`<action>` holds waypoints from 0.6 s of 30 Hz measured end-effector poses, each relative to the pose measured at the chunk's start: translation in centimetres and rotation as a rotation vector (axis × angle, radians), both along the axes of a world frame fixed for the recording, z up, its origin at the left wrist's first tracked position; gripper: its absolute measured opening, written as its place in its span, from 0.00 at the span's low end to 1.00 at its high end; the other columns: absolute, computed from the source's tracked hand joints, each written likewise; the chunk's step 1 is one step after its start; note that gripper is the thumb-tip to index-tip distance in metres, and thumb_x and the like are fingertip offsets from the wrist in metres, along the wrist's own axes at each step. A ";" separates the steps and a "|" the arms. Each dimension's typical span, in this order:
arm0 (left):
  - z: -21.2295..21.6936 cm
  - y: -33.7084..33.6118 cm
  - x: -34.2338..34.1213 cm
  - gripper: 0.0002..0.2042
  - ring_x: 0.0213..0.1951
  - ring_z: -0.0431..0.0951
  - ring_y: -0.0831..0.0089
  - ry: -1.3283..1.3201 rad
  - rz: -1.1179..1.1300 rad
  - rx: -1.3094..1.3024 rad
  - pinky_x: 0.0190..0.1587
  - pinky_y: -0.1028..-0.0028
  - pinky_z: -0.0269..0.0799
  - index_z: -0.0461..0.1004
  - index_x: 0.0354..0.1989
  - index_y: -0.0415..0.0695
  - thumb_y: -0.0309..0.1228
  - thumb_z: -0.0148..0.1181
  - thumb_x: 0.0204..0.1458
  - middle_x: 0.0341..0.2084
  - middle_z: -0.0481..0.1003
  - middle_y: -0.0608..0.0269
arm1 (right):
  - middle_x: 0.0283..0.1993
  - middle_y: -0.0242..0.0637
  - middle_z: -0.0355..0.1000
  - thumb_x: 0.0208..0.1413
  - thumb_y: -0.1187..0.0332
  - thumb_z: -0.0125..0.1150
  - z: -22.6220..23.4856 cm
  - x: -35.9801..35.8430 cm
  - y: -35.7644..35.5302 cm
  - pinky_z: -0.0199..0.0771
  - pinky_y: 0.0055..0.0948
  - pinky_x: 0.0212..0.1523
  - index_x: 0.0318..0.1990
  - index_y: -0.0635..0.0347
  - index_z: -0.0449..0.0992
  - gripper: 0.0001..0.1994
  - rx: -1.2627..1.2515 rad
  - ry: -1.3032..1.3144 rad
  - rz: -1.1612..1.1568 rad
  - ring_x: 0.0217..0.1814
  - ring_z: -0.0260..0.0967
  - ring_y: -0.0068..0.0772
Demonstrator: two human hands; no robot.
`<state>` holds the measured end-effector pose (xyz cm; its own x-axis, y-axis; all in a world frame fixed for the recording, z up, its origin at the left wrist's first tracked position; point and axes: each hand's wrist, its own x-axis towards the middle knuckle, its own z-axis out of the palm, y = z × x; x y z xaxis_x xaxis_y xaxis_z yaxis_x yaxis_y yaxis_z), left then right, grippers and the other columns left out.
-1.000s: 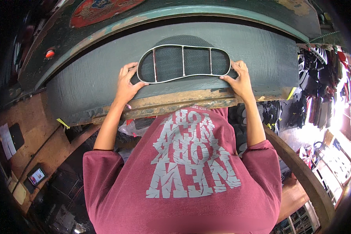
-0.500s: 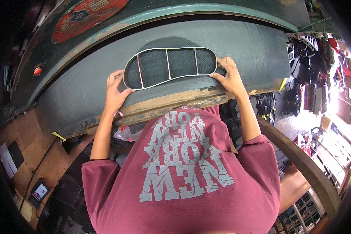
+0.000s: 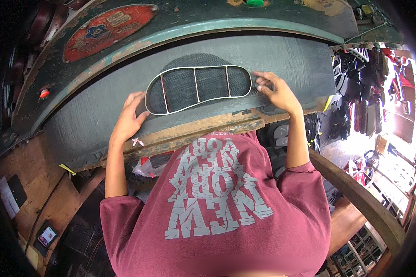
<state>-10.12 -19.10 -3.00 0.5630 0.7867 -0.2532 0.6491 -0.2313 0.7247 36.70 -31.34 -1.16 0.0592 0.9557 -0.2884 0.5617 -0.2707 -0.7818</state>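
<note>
A sole-shaped cutting die (image 3: 196, 85), a thin metal rim with three crossbars, lies flat on a dark rubber sheet (image 3: 196, 60) with a zigzag tread. The sheet's rounded edge shows beyond the die. At the die's left end is my left hand (image 3: 127, 115), thumb and fingers apart beside the rim; whether the fingertips touch it I cannot tell. Just off the right end, my right hand (image 3: 277, 92) is open, its fingers stretched toward the die with a small gap. Neither hand holds anything.
The grey bed (image 3: 291, 60) lies below a green machine beam (image 3: 245, 24) with a red plate (image 3: 111, 32), an orange-red button (image 3: 44, 93) and a green button (image 3: 254, 3). A worn wooden edge (image 3: 185, 134) runs along the front. Dark shoe parts (image 3: 346, 115) hang at right.
Both hands have loosened from the die's ends. My right hand has come away from the rim, fingers opening. The view has shifted slightly; the die still lies on the rubber sheet.
</note>
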 end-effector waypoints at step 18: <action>6.5 10.3 -14.2 0.35 0.75 0.47 0.42 -0.428 1.444 1.044 0.75 0.55 0.49 0.42 0.76 0.30 0.49 0.26 0.72 0.74 0.42 0.33 | 0.76 0.58 0.47 0.60 0.35 0.57 7.8 -3.1 12.0 0.38 0.71 0.74 0.73 0.53 0.57 0.42 1.389 -0.843 -0.429 0.80 0.38 0.71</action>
